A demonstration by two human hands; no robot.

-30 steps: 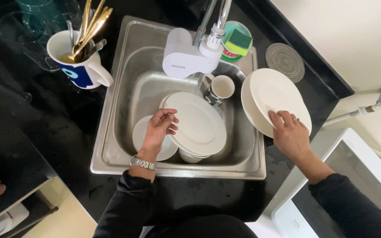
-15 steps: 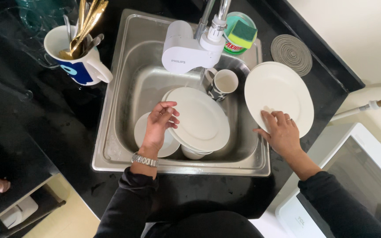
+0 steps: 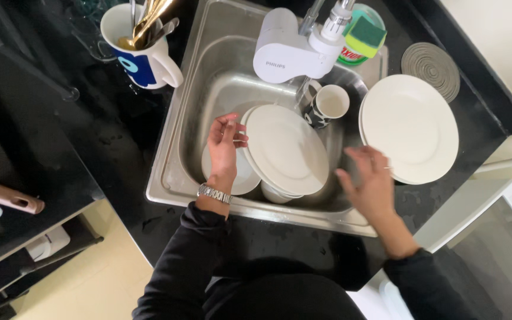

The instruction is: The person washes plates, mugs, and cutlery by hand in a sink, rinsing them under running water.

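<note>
Right hand (image 3: pixel 370 185) has let go of the white plate (image 3: pixel 411 127), now lying on the counter right of the steel sink (image 3: pixel 176 172); it hovers empty, fingers spread. Left hand (image 3: pixel 224 145) stays in the sink, fingertips touching the top plate (image 3: pixel 287 151), not gripping it.
</note>
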